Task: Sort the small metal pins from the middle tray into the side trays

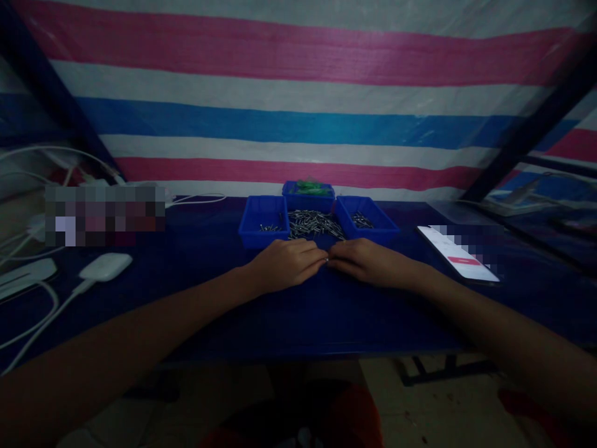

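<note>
On the counter (317,323), a blue bin (256,239) stood behind the left hand (290,264), whose narrow grip, before a loose heap of metal pins (310,223), shared a tiny pale piece (327,259) with the equally narrow right hand (367,261), another bin (373,234) behind it, a phone (459,255) farther right.

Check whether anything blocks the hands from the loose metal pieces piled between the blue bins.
Nothing visible does. The left hand and right hand come together just in front of the metal pieces; no barrier shows between. The left bin and right bin only flank the pile.
</note>
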Action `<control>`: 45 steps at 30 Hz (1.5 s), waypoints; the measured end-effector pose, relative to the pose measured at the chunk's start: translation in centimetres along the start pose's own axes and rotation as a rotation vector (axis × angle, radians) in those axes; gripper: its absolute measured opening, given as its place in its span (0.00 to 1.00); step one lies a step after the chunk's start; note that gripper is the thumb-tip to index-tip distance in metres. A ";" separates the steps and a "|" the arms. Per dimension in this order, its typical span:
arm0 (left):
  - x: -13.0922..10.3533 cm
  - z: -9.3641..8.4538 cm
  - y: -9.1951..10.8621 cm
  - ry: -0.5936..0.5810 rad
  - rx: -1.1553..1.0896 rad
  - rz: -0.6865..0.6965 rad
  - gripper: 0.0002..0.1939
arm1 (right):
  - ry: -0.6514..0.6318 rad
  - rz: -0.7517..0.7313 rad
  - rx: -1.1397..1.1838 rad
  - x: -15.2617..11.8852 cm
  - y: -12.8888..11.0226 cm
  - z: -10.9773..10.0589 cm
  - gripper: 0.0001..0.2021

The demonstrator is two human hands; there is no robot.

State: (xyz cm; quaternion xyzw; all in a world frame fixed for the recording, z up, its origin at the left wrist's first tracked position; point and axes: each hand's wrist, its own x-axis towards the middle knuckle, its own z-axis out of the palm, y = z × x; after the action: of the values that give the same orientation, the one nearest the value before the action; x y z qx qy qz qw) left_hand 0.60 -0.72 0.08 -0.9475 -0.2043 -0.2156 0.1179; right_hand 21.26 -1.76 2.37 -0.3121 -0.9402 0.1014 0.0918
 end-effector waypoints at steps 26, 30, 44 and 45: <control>0.0 0.7 -0.2 -0.071 -0.006 -0.085 0.10 | -0.037 0.046 0.142 0.0 -0.5 -0.4 0.11; 0.0 0.7 -0.1 -0.078 0.007 -0.080 0.10 | -0.028 0.036 0.143 0.0 -0.5 -0.3 0.11; 0.2 0.0 -0.3 -0.162 -0.025 -0.139 0.08 | 0.022 0.098 -0.005 -0.3 0.4 -0.9 0.10; 0.1 0.1 -0.4 -0.161 -0.027 -0.147 0.08 | 0.019 0.097 -0.005 -0.2 0.4 -0.9 0.09</control>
State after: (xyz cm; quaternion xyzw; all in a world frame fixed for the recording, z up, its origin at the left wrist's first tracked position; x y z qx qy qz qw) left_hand 0.59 -0.33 0.14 -0.9457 -0.2793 -0.1495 0.0724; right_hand 21.87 -1.49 3.08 -0.3587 -0.9232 0.1002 0.0949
